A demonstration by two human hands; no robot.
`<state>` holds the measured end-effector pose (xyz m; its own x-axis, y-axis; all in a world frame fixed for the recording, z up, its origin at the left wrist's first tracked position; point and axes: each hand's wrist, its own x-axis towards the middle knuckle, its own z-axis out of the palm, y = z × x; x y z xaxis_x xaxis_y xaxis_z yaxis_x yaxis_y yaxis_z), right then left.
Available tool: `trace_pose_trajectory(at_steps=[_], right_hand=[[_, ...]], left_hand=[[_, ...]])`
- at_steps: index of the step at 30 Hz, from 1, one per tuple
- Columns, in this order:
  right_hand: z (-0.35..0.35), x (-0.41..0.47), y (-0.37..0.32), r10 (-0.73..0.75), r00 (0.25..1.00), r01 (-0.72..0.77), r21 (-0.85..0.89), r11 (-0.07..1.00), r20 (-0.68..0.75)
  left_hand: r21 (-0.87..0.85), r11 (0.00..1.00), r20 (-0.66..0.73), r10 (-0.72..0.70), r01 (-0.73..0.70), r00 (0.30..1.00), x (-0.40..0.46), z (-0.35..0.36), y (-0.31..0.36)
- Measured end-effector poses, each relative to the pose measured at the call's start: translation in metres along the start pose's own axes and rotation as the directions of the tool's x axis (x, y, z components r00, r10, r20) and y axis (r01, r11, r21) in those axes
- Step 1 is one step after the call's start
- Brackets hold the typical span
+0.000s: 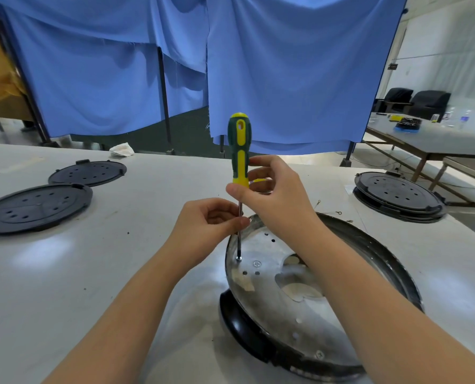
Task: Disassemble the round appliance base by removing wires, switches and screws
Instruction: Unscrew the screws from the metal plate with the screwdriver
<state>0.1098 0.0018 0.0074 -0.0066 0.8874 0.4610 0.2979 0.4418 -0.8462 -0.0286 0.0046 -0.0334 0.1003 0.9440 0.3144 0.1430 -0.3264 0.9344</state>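
Blue curtains back a white counter (120, 273). On it, the stiff, slippery round appliance base (313, 314) is best steadied by its rim. The right hand (275, 195) grips the screwdriver (239, 151); left hand (211, 220) fingers pinch its shaft over a screw (238, 258).

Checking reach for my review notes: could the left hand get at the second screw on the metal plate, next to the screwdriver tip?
Probably yes: the left hand pinches the screwdriver shaft just above it, and the screw lies uncovered.

Bright overhead light, glare patches on table (64, 273), fisheye bending at edges, sharp centre.
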Motion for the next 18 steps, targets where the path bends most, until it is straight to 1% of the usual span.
trace_pose_trajectory(at_steps=[3, 6, 9, 11, 13, 15, 18], right_hand=[[0.0012, -0.0012, -0.0005, -0.014, 0.999, 0.012, 0.036, 0.999, 0.033], [0.0018, -0.0018, -0.0011, -0.040, 0.999, 0.040, 0.018, 0.999, 0.028], [0.0014, -0.0022, -0.0025, -0.027, 0.996, 0.025, 0.023, 0.999, 0.087], [0.0013, -0.0020, -0.0023, -0.005, 0.991, -0.004, 0.059, 0.998, 0.137], [0.0011, -0.0010, -0.0016, -0.001, 0.982, -0.022, 0.118, 0.993, 0.188], [0.0011, -0.0005, -0.0008, -0.015, 0.976, -0.024, 0.175, 0.984, 0.216], [0.0007, 0.0006, 0.0002, -0.008, 0.980, -0.031, 0.192, 0.981, 0.199]], left_hand=[[-0.031, 0.999, 0.005, 0.022, -0.022, 1.000, 0.0002, 0.0008, -0.0012], [-0.035, 0.999, 0.044, 0.030, -0.028, 0.999, -0.0009, 0.0018, -0.0009], [-0.012, 1.000, 0.139, 0.001, 0.001, 0.990, -0.0022, 0.0000, 0.0002], [0.000, 1.000, 0.212, -0.014, 0.014, 0.977, -0.0033, -0.0014, 0.0015], [-0.006, 1.000, 0.249, -0.011, 0.013, 0.968, -0.0039, -0.0015, 0.0028], [-0.011, 1.000, 0.242, -0.003, 0.006, 0.970, -0.0043, -0.0008, 0.0029], [-0.024, 1.000, 0.171, 0.020, -0.017, 0.985, -0.0037, 0.0010, 0.0009]])
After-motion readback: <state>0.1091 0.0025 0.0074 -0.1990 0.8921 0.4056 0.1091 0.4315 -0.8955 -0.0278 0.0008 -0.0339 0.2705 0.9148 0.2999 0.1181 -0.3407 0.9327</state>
